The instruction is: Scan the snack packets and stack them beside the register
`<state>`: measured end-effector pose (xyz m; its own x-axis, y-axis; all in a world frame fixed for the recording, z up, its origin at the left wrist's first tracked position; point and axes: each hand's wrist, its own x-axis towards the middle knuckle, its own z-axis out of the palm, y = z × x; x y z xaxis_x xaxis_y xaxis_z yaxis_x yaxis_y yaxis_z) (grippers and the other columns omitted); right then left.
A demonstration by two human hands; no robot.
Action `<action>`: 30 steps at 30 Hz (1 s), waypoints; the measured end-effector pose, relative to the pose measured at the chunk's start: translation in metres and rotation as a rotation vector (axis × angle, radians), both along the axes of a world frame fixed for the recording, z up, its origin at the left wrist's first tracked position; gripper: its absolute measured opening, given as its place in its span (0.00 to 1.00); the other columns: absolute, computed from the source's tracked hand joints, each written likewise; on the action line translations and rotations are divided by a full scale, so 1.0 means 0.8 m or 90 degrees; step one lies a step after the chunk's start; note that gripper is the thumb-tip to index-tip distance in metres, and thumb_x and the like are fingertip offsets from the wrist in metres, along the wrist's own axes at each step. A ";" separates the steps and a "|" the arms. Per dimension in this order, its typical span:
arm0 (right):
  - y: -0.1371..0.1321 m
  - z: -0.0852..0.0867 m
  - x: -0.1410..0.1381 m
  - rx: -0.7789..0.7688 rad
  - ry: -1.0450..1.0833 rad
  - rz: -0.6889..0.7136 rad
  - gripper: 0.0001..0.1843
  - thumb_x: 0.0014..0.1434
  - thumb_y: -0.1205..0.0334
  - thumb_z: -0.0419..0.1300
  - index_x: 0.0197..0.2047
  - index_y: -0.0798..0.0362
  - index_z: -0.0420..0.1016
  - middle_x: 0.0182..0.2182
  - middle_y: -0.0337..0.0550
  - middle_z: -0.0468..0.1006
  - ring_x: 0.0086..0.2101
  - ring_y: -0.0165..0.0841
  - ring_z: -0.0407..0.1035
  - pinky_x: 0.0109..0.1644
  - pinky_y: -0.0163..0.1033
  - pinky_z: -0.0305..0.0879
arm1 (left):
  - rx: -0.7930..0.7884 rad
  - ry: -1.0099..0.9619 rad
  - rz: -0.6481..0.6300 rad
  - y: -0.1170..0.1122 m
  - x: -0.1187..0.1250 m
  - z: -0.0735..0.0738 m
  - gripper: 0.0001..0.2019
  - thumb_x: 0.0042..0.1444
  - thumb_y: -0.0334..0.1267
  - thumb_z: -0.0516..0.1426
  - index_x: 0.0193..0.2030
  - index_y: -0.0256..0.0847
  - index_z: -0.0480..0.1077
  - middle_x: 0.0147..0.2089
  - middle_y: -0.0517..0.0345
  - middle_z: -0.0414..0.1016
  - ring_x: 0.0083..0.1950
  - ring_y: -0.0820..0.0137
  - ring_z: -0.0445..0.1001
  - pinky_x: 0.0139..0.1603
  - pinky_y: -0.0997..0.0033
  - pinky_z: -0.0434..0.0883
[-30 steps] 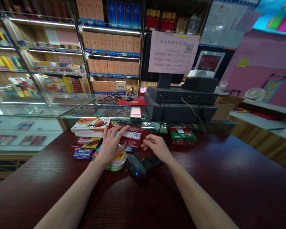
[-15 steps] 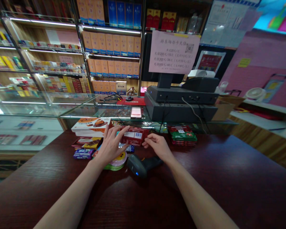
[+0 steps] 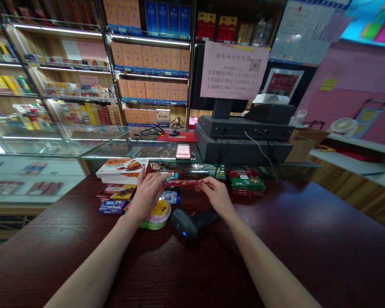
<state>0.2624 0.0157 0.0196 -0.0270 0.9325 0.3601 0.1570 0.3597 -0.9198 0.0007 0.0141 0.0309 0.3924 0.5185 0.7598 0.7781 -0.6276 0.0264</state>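
Note:
A flat red box (image 3: 182, 182) hangs just above the dark wooden counter (image 3: 308, 239), seen edge-on. My left hand (image 3: 149, 194) grips its left end and my right hand (image 3: 215, 193) pinches its right end. Under my left hand lie a round yellow and pink pack (image 3: 160, 210), a blue patterned pack (image 3: 171, 196), a purple bar (image 3: 111, 207) and a dark chocolate box (image 3: 117, 191). A black barcode scanner (image 3: 192, 220) lies on the counter just below my right hand.
A white and orange biscuit box (image 3: 123, 167) sits at the back left. Red and green packets (image 3: 245, 179) are stacked right of my hands. Behind stand a cash register (image 3: 244, 137) with a pink notice (image 3: 233, 70), a glass display case (image 3: 67, 145) and shelves of cartons.
Both hands have lifted the red box off the pile and tipped it, so its barcode face no longer shows and only its thin edge is visible.

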 end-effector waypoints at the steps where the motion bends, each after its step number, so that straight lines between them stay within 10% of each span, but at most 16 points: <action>1: 0.000 0.000 0.001 0.002 -0.003 -0.004 0.12 0.58 0.50 0.65 0.37 0.51 0.78 0.34 0.44 0.85 0.38 0.41 0.80 0.46 0.42 0.72 | 0.005 -0.004 -0.001 0.000 -0.001 0.000 0.20 0.65 0.32 0.52 0.63 0.49 0.65 0.49 0.57 0.80 0.53 0.65 0.75 0.76 0.39 0.44; 9: -0.008 0.013 0.005 0.036 -0.077 -0.002 0.14 0.63 0.50 0.58 0.44 0.50 0.77 0.36 0.42 0.83 0.39 0.39 0.78 0.47 0.42 0.71 | 0.060 -0.015 -0.008 -0.005 -0.005 0.006 0.09 0.63 0.29 0.54 0.40 0.48 0.73 0.42 0.64 0.82 0.56 0.65 0.75 0.77 0.39 0.39; 18: -0.016 0.020 0.010 0.067 -0.183 0.102 0.38 0.48 0.50 0.75 0.59 0.48 0.67 0.59 0.50 0.75 0.60 0.45 0.69 0.66 0.51 0.62 | 0.120 -0.018 0.022 -0.005 -0.010 0.009 0.08 0.64 0.31 0.56 0.38 0.49 0.74 0.44 0.67 0.84 0.60 0.64 0.73 0.76 0.35 0.38; 30: -0.004 0.010 0.024 0.230 -0.384 -0.035 0.35 0.53 0.48 0.71 0.61 0.48 0.70 0.66 0.56 0.66 0.66 0.51 0.59 0.69 0.59 0.55 | 0.120 0.036 0.020 -0.003 -0.014 0.008 0.08 0.64 0.34 0.58 0.42 0.55 0.77 0.48 0.70 0.83 0.62 0.63 0.72 0.76 0.32 0.35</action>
<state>0.2819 0.0129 0.0274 -0.2756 0.7629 0.5847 0.6286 0.6033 -0.4908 -0.0105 0.0120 0.0373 0.4235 0.3811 0.8218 0.7938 -0.5932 -0.1340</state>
